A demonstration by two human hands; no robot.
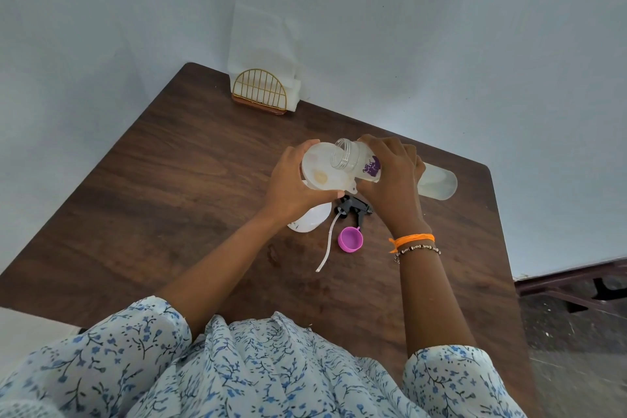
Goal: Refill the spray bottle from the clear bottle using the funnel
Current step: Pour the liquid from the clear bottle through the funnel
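Left hand (291, 185) hides most of the spray bottle (310, 219)

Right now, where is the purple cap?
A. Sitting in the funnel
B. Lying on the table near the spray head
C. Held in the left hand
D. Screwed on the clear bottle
B: the purple cap lies open side up on the table, just in front of the black spray head, held by neither hand.

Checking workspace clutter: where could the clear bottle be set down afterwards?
Bare table left of the left hand, up to the napkin holder. Crowded near the right hand: trigger head, purple cap, tube.
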